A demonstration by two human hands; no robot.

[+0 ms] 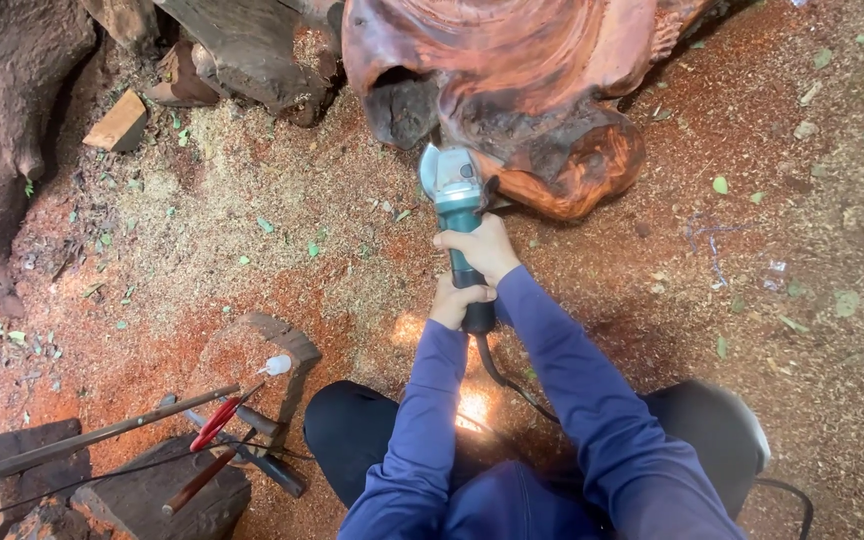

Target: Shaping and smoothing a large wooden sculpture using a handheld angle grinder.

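Blue sleeves lead up to both hands: the left hand [455, 301] and right hand [480, 247] are clenched around a teal angle grinder [459, 215], pressed at twelve o'clock against a reddish polished wood burl [512, 70].

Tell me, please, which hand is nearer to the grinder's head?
Right. The right hand grips the angle grinder body just behind its head; the left hand holds the rear end, farther back.

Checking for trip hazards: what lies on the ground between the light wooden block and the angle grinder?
In the head view, only sawdust and scattered green leaf bits lie between the wooden block and angle grinder.
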